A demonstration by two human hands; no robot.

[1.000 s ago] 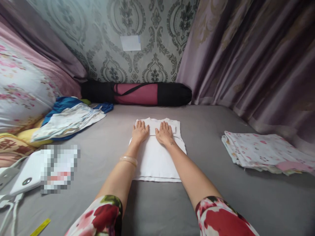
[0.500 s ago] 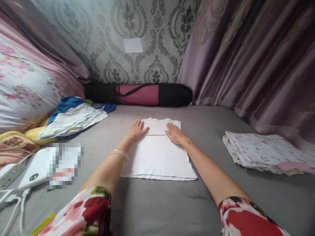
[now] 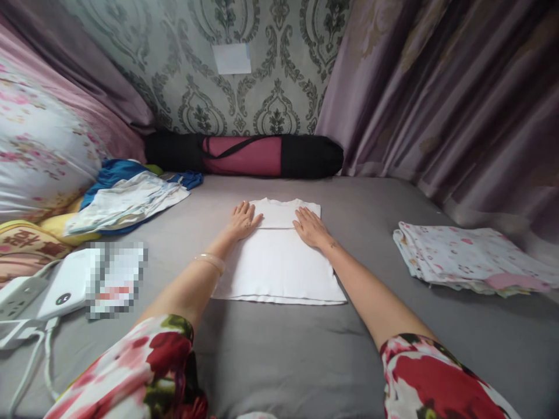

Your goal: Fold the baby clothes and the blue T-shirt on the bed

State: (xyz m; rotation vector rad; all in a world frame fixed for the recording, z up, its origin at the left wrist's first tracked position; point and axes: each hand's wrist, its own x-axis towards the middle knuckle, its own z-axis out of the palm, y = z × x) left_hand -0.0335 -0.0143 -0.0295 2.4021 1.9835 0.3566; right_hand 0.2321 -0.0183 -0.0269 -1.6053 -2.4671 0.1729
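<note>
A folded white garment point(image 3: 279, 262) lies flat on the grey bed sheet point(image 3: 305, 349) in the middle of the view. My left hand point(image 3: 242, 220) rests palm down on its far left edge, fingers spread. On the far right part of the garment lies my right hand point(image 3: 309, 227), also flat with fingers apart. Neither hand grips anything. A pale bangle point(image 3: 210, 262) sits on my left wrist.
A pile of blue and white clothes point(image 3: 128, 198) lies at the left. Folded floral cloth point(image 3: 463, 259) sits at the right. A black and pink rolled mat bag point(image 3: 244, 155) lines the wall. A white device point(image 3: 65, 285) with cables lies at the near left. Curtains hang on the right.
My hands have slid apart from the garment's middle toward its left and right edges, pressing flat. The view shifted slightly down.
</note>
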